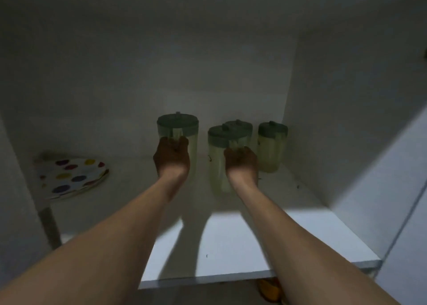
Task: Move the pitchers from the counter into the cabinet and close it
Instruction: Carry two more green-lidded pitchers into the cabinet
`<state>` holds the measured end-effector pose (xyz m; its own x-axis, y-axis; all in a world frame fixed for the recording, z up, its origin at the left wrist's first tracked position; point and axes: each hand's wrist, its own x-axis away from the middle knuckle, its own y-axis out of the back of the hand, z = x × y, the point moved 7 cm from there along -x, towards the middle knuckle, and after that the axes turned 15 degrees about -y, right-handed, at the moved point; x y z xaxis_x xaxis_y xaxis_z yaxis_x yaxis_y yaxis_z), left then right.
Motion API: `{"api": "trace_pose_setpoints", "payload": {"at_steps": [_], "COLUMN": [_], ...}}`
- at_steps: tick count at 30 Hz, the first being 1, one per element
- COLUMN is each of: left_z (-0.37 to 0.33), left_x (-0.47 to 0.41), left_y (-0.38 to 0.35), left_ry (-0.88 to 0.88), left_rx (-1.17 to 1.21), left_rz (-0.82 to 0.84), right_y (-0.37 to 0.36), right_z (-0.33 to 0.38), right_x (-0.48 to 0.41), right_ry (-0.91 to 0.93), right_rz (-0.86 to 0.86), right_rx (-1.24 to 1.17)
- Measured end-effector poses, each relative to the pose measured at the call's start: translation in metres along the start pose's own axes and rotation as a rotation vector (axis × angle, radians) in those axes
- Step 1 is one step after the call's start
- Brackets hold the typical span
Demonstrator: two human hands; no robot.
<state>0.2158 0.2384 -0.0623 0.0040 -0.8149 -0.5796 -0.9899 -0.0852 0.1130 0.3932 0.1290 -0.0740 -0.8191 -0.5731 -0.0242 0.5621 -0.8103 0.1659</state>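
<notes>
Both arms reach deep into a white cabinet. My left hand grips the handle of a clear pitcher with a green lid. My right hand grips the handle of a second green-lidded pitcher to its right. Behind that one a third pitcher shows only its lid. Another pitcher stands alone near the right wall. All are upright on the white shelf or just above it; the bases of the held ones are partly hidden by my hands.
A stack of white plates with coloured dots lies at the shelf's left. The cabinet's right wall is close to the pitchers. Something yellow-orange shows below the shelf's front edge.
</notes>
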Motion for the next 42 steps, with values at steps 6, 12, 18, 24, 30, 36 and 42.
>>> {"api": "trace_pose_setpoints", "payload": {"at_steps": [6,12,18,24,30,36,42], "left_z": [0.046,0.060,0.100,0.105,0.111,0.114,0.109], "left_x": [-0.017,-0.009,-0.066,-0.074,-0.086,-0.092,-0.089], "left_y": [-0.039,-0.035,-0.084,-0.088,-0.089,-0.093,-0.080], "left_ry": [0.015,0.073,0.064,0.070,0.071,0.096,0.173], "left_rx": [0.061,0.024,0.015,-0.023,-0.069,-0.129,-0.339], "left_rz": [-0.011,0.020,-0.026,-0.016,-0.007,0.057,0.064], "right_y": [-0.029,-0.041,-0.090,-0.101,-0.113,-0.119,-0.108], "right_z": [-0.021,-0.020,-0.021,-0.021,-0.019,-0.017,-0.014], "right_x": [-0.041,-0.037,-0.121,-0.134,-0.144,-0.145,-0.135], "right_ry": [0.043,0.038,0.067,0.060,0.076,0.025,-0.024], "right_rz": [0.057,0.034,0.085,0.117,0.129,0.204,0.203], "right_rx": [-0.029,0.007,0.016,0.029,0.079,0.085,0.162]}}
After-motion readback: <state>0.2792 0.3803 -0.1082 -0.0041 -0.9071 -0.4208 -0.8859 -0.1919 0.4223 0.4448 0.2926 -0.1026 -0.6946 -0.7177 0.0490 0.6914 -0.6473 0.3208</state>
